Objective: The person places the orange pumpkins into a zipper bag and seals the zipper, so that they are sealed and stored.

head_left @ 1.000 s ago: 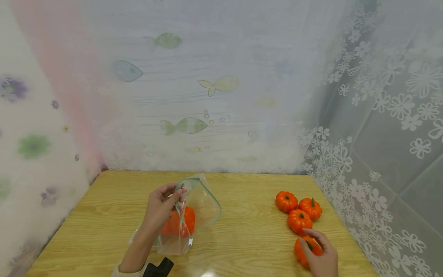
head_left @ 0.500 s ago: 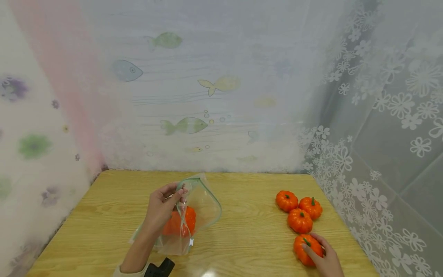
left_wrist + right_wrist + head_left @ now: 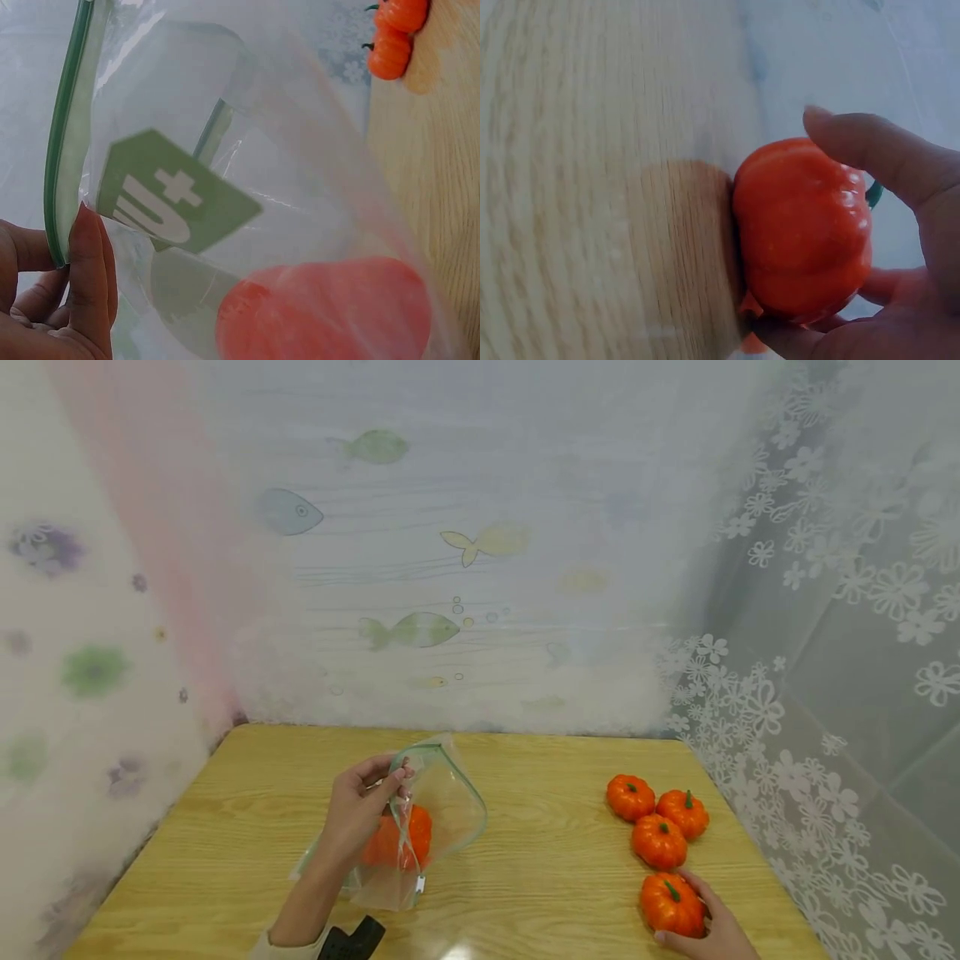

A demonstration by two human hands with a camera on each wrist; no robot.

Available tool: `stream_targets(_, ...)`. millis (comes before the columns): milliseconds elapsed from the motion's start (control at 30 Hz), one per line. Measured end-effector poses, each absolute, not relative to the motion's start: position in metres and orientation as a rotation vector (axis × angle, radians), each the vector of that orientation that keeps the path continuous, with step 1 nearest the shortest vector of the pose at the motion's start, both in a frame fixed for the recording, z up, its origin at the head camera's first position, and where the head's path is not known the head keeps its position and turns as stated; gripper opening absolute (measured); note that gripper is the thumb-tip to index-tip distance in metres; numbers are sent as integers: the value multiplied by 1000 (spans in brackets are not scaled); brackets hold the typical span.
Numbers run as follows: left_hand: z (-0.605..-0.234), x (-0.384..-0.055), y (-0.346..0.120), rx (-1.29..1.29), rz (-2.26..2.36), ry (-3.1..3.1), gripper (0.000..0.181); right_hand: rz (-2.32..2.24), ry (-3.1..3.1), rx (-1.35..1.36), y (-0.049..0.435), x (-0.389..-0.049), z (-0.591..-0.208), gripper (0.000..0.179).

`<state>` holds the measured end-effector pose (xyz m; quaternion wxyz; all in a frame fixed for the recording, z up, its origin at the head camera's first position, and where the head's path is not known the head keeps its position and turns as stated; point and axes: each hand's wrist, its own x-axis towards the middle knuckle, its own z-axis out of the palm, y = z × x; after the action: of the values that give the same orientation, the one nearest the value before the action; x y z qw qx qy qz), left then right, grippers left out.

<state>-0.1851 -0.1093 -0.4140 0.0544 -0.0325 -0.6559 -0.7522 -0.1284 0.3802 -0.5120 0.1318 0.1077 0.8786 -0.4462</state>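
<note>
In the head view my left hand (image 3: pixel 360 810) pinches the green-edged rim of a clear zip bag (image 3: pixel 457 810). Inside the bag sits an orange pumpkin (image 3: pixel 418 837), which looks pinkish through the plastic in the left wrist view. A green printed label (image 3: pixel 172 191) shows on the bag there. At the right of the table, my right hand (image 3: pixel 716 927) has its thumb and fingers around the nearest small orange pumpkin (image 3: pixel 667 902). The right wrist view shows this pumpkin (image 3: pixel 802 229) between thumb and fingers, resting on the wood, its green stem partly hidden.
Behind the gripped pumpkin, three more pumpkins (image 3: pixel 658 841) cluster near the table's right edge. The wooden table (image 3: pixel 540 860) meets a fish-patterned curtain (image 3: pixel 480 677) at the back. A flowered curtain (image 3: pixel 840 827) hangs along the right side.
My right hand has come down around the front pumpkin, its thumb shifting from the top to the near side. The left hand keeps its hold on the bag. The head view has shifted slightly.
</note>
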Motion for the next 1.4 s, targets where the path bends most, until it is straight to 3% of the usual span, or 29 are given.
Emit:
stream_targets(200, -411, -187, -108, -74, -2301, -1988, 25, -1404, 2526, 356, 381, -127, -510, 105)
stream_targets(633, -404, -188, -109, -105, -2311, -1992, 26, -1532, 2469, 436, 377, -126, -504, 98)
stream_targets(1400, -393, -195, -114, -125, -2259, -2043, 25, -1905, 2442, 348, 319, -126, -504, 87)
